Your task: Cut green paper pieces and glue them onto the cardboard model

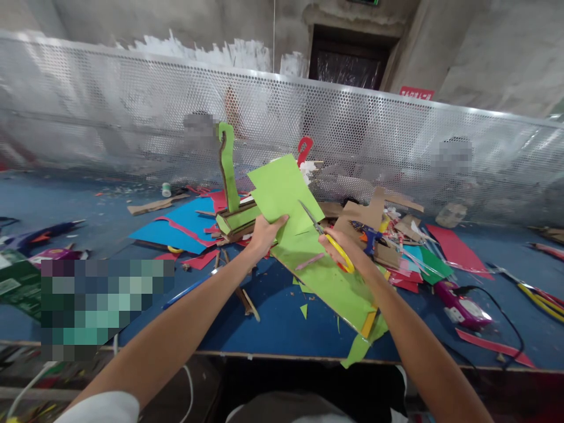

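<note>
My left hand (265,234) pinches the lower left edge of a light green paper sheet (282,188), raised above the table. In my right hand (341,245) are yellow-handled scissors (311,216), their blades reaching up to the sheet's lower right part. Whether the blades are parted I cannot tell. Below lies a larger green sheet (339,288) with a pink pen-like stick (309,262) on it. Just behind my left hand stands a green-covered cardboard construction (240,218) with an upright, curved green piece (227,167).
Blue card (176,226) and red scraps lie left of centre. Cardboard offcuts (359,214) and mixed scraps are heaped at the right. A purple box with a cable (462,305) sits near the right front. Pliers-like tools (529,288) lie far right. A perforated metal screen (273,117) borders the table's back.
</note>
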Motion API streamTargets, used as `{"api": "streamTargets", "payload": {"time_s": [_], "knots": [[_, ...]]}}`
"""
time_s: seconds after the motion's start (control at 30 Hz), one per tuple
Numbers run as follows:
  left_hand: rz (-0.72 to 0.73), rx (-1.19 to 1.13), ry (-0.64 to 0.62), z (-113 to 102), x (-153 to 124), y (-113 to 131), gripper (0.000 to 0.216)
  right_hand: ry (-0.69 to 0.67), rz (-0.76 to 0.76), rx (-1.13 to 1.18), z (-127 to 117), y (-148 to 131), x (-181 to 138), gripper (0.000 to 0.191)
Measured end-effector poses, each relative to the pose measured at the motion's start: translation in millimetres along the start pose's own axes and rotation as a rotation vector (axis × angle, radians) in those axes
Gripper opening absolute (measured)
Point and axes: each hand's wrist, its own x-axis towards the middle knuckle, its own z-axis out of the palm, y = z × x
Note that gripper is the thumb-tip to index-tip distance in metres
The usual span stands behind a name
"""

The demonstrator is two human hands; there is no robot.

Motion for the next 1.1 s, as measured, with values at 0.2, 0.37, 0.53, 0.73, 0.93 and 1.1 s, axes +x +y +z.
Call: {"api": "streamTargets", "payload": {"time_s": [0.2, 0.37, 0.53, 0.73, 0.93, 1.1], "knots": [[-0.003, -0.014, 0.001, -2, 2, -4, 0.074, 0.059, 0.0, -0.1, -1, -2, 0, 0.051], [-0.03, -0.047, -0.005, -1, 1, -3, 0.075, 0.04, -0.015, -0.046, 0, -4, -2, 0.054], [-0.028, -0.067, -0.058, 0, -2, -2, 0.075, 0.034, -0.013, 0.039, 1, -9, -5, 0.059], [-0.025, -0.061, -0.059, 1, -3, -2, 0.074, 0.063, -0.009, -0.018, 0, -5, -2, 0.058], [-0.052, -0.067, -0.041, 2, -4, 2, 0.077, 0.099, -0.018, -0.039, -2, -10, -4, 0.058], [-0.078, -0.079, -0.098, 4, -8, 6, 0.074, 0.069, -0.009, 0.003, -3, -16, -8, 0.056]]}}
